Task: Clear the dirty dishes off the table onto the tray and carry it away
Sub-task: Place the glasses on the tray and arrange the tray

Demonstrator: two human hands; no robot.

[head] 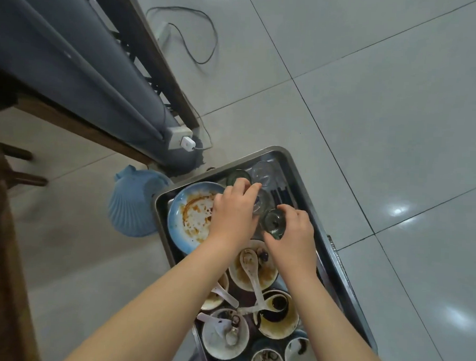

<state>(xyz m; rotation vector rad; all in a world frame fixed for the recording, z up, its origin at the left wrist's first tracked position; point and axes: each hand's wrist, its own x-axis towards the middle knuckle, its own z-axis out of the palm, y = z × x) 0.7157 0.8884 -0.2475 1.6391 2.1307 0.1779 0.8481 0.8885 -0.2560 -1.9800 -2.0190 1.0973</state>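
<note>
My left hand (234, 210) curls over a clear glass (263, 202), fingertips at its rim. My right hand (294, 237) pinches a green glass (274, 223) just beside it, thumb on one side and fingers on the other. Both sit toward the far end of the tray (279, 150), near two more glasses (238, 177) and the chopsticks (281, 194). I judge I'm grouping the glassware there, clear of the sauce-smeared blue plate (191, 219) and the bowls (278, 318) with spoons (247, 258) at the near end, so that nothing tips in carrying. I cannot tell whether either glass is resting on the tray or lifted. The tray looks full; the lift is not yet begun.
</note>
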